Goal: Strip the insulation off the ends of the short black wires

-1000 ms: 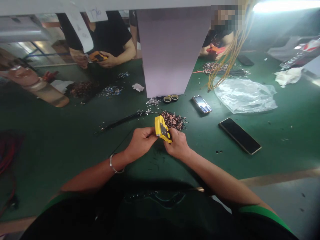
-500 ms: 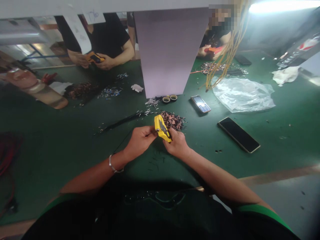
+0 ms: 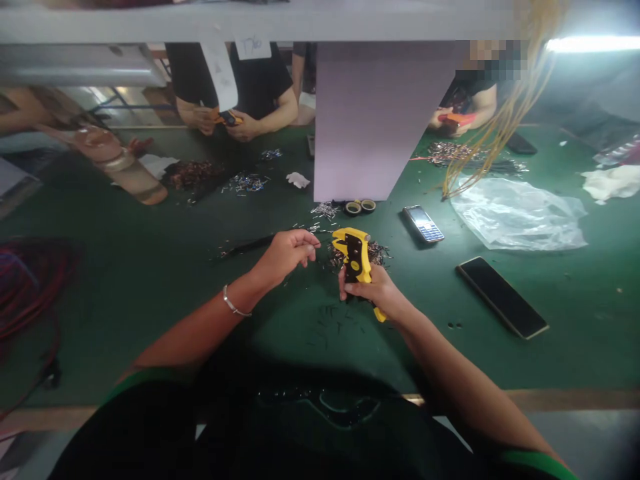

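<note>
My right hand (image 3: 377, 290) is wrapped round the handles of a yellow and black hand tool (image 3: 356, 257), its jaws pointing left. To the left of the jaws is my left hand (image 3: 290, 255), thumb and fingertips close together; whatever lies between them is too small to make out. Behind the tool lies a pile of copper-coloured pieces (image 3: 381, 253). A bundle of black wires (image 3: 250, 245) with bright ends extends behind my left hand. Short dark scraps (image 3: 337, 320) are scattered on the green table (image 3: 200, 353) below the tool.
A keypad phone (image 3: 423, 224), a dark smartphone (image 3: 503, 297) and a plastic bag (image 3: 520, 213) lie to the right. Two tape rolls (image 3: 361, 207) sit by an upright panel (image 3: 375, 120). Red cables (image 3: 30, 287) are at left, a bottle (image 3: 125, 167) behind. Two people work opposite.
My hands have moved apart, and the tool has turned to show its side with the jaws facing left. The whole view has shifted, so the table's things appear further right.
</note>
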{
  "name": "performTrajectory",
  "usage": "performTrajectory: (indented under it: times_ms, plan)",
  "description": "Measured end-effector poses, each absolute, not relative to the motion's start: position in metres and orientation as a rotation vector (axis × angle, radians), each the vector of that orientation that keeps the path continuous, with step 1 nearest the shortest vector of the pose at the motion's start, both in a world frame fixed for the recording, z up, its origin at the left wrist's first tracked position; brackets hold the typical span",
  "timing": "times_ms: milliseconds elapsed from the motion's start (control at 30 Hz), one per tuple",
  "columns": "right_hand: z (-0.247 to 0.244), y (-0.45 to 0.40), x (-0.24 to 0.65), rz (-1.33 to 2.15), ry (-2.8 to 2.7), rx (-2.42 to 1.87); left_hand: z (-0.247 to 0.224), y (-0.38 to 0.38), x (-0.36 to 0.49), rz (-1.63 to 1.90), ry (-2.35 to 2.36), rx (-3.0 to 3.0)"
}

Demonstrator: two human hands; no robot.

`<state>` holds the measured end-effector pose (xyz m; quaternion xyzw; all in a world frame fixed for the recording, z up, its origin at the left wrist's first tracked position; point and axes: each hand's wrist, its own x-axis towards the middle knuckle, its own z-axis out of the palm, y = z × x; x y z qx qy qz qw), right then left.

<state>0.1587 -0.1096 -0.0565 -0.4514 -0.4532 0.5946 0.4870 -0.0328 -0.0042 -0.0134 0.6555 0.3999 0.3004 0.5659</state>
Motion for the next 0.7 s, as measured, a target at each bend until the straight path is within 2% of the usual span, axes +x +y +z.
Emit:
performTrajectory:
  times_ms: [700]
  plan:
    - [-0.045,-0.119,0.156,1.648,-1.226,-0.987,-0.001,-0.005,-0.040,0.628,0.923,1.798]
